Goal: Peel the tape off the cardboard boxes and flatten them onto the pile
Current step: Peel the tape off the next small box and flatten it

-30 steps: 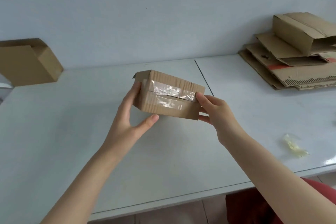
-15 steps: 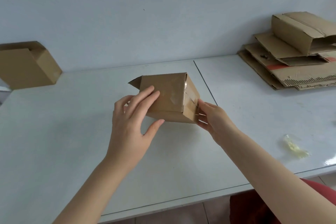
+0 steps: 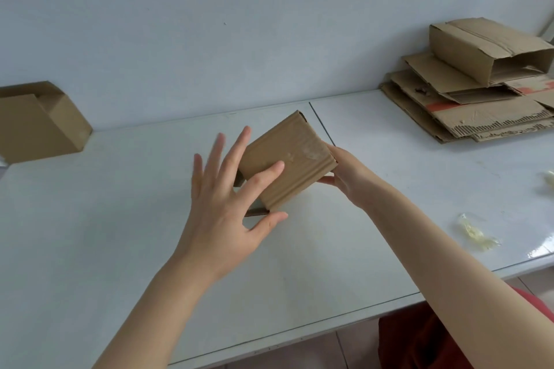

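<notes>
Fingers (image 3: 236,153) of left hand (image 3: 227,213): spread wide, index tip and thumb resting on the box (image 3: 287,162), the others lifted clear of it; no closed grip. Fingers of right hand (image 3: 347,177): mostly hidden behind the box's right end, thumb under its lower right edge, gripping that end.
Box: small, brown, corrugated; held tilted above the bench (image 3: 120,219) at centre, plain broad face up, with a faint glossy patch near its right edge. Whether that patch is tape, cannot tell.
Tape scrap (image 3: 476,232): crumpled, clear-yellowish, on the bench near its right front edge; a second scrap (image 3: 548,180) at the frame's right border.
Open box (image 3: 39,123): far left, against the wall.
Pile (image 3: 467,111): flattened cardboard, far right on the bench by the wall; a partly collapsed carton (image 3: 485,48) on top, its open end facing right.
</notes>
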